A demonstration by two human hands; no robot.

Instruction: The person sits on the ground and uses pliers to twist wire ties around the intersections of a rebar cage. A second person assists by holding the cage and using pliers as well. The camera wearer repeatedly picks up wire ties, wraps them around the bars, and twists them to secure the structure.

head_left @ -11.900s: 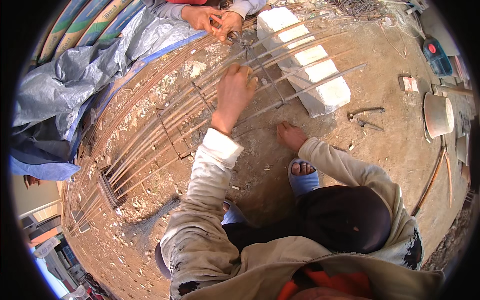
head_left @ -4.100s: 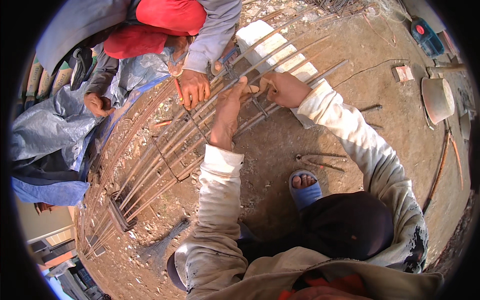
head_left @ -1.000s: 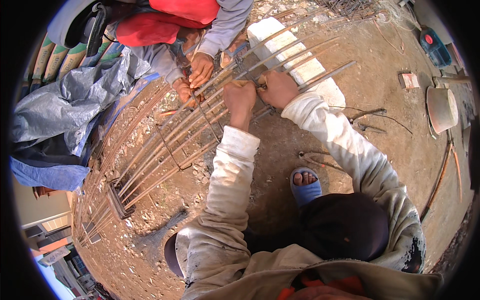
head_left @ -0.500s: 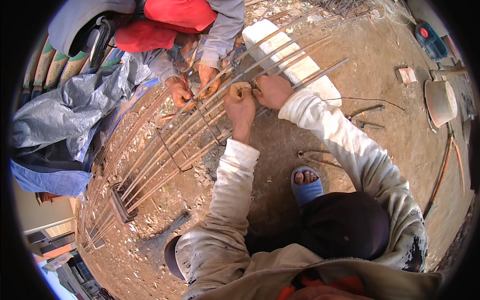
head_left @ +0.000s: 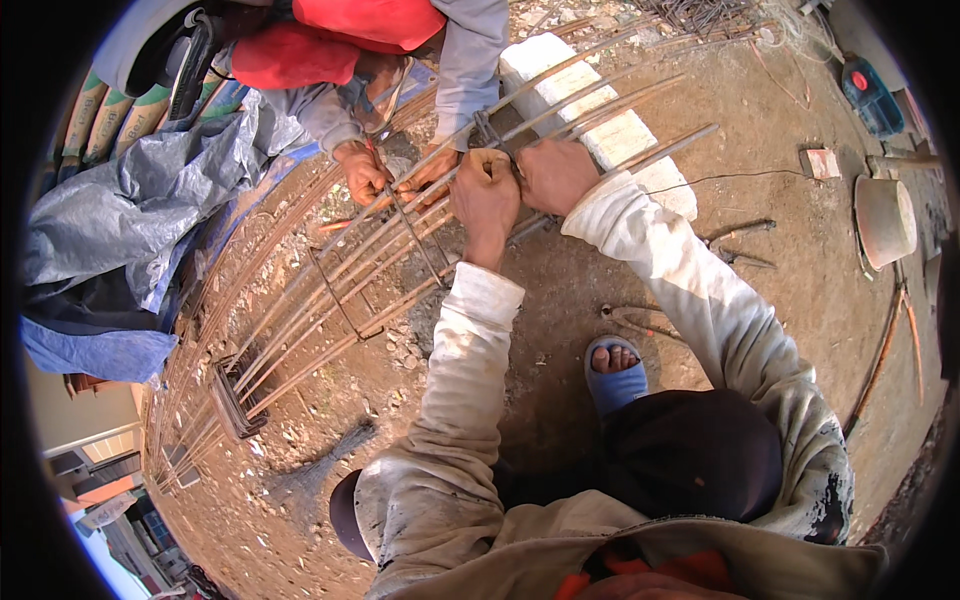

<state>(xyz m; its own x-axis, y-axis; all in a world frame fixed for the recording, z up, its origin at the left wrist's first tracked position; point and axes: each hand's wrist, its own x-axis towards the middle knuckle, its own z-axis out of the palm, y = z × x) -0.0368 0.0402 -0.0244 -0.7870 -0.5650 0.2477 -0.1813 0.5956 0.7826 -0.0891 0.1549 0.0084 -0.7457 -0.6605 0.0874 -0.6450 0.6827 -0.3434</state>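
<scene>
My left hand [head_left: 485, 197] is closed with its fingers pinched above a bundle of long steel reinforcing bars [head_left: 400, 255]. Touching it, my right hand [head_left: 556, 176] is closed over the same bars, near the white block. From behind my right sleeve a thin dark wire [head_left: 725, 178] trails rightward, apparently from my right hand. What my left fingertips pinch is hidden. Bent rectangular stirrups [head_left: 335, 295] cross the bars to the left. Opposite me a co-worker's hands [head_left: 362, 172] work at the same bars, one with a red-handled tool [head_left: 375, 155].
A long white block [head_left: 640, 145] lies under the bars. Pincers [head_left: 640, 318] and another hand tool [head_left: 740, 232] rest on the dirt. Stacked stirrups [head_left: 235, 400] and a wire bundle [head_left: 325, 455] lie left. A bucket [head_left: 885, 222] and brick piece [head_left: 822, 164] are at the right.
My hands have drawn closer together, the right one shifting slightly. The wire's free end has swung upward in the picture. The co-worker's right-side hand has moved lower along the bars.
</scene>
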